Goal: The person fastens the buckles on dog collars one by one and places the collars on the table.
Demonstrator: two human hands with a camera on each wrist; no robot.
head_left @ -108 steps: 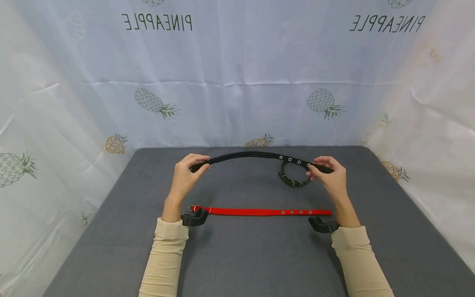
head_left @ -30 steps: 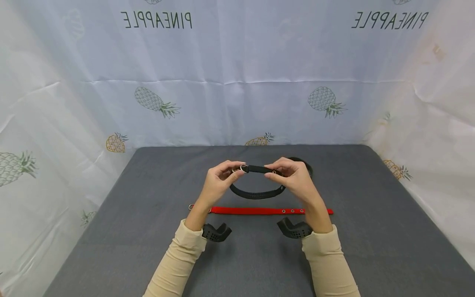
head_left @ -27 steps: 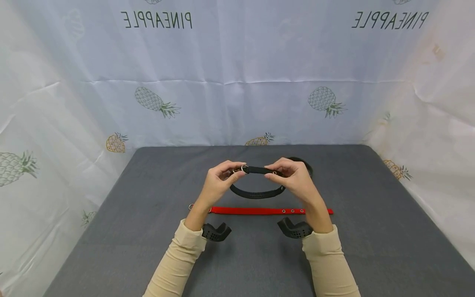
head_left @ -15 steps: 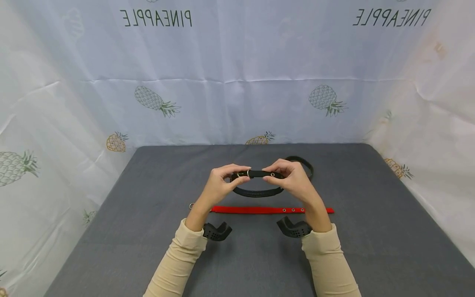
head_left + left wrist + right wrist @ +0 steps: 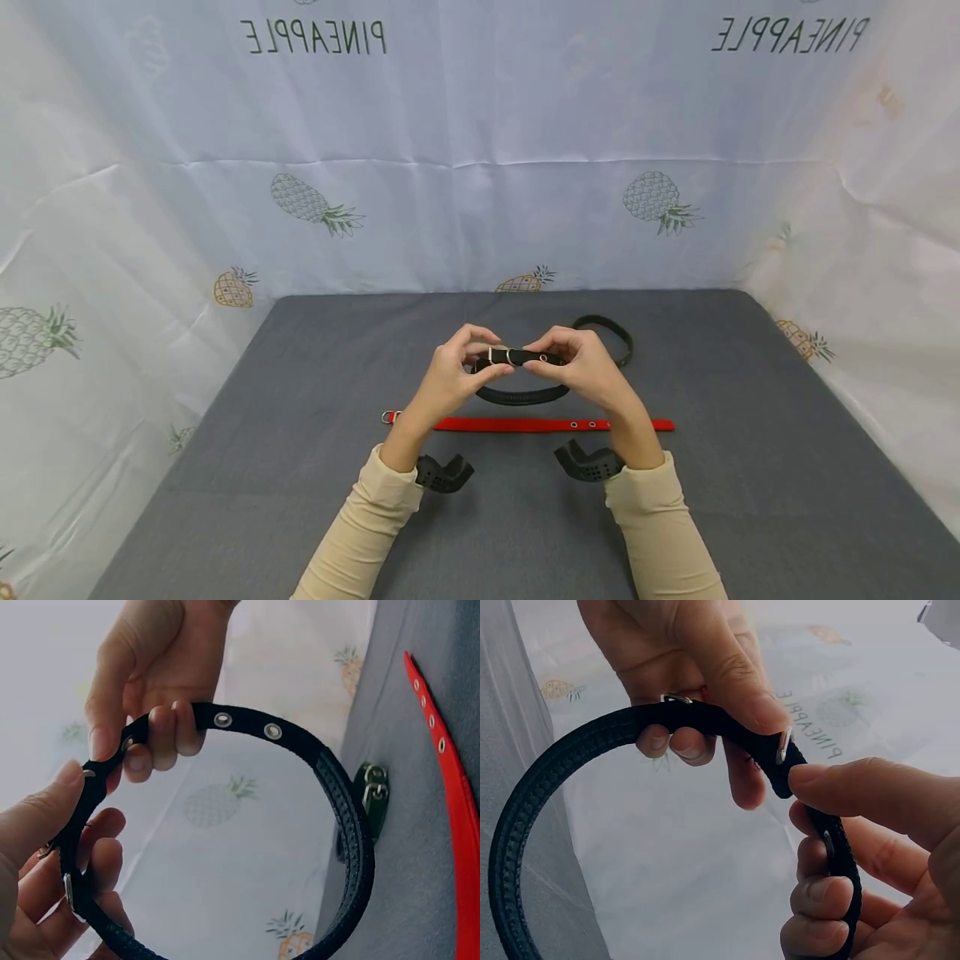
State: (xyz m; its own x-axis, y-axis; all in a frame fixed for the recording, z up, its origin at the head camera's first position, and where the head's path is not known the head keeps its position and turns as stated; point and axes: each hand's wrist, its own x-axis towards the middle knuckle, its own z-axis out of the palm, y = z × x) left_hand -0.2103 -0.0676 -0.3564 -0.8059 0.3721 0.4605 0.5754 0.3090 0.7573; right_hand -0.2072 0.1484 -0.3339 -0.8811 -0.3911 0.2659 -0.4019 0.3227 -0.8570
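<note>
A black collar [image 5: 521, 399] with metal eyelets is bent into a loop above the table, held between both hands. My left hand [image 5: 453, 377] pinches its buckle end, thumb beside a metal ring [image 5: 784, 746]; the buckle [image 5: 73, 896] lies by the lower fingers. Pinching the eyelet end from the other side is my right hand [image 5: 588, 367], its fingers curled round the strap near an eyelet [image 5: 223, 719]. The two ends overlap between the thumbs, and the hands nearly meet there. Fingers partly hide the overlap.
A red collar [image 5: 517, 425] lies straight across the grey table [image 5: 495, 533], nearer the person, partly behind the wrists. Behind the right hand lies a dark green collar [image 5: 628, 337] buckled into a ring. A pineapple-print curtain [image 5: 480, 225] encloses the back and sides.
Earlier the black collar was stretched out between widely spaced hands. The hands have come together, bending it into a loop. Over the last second they drew slightly closer and the buckle end turned toward the camera.
</note>
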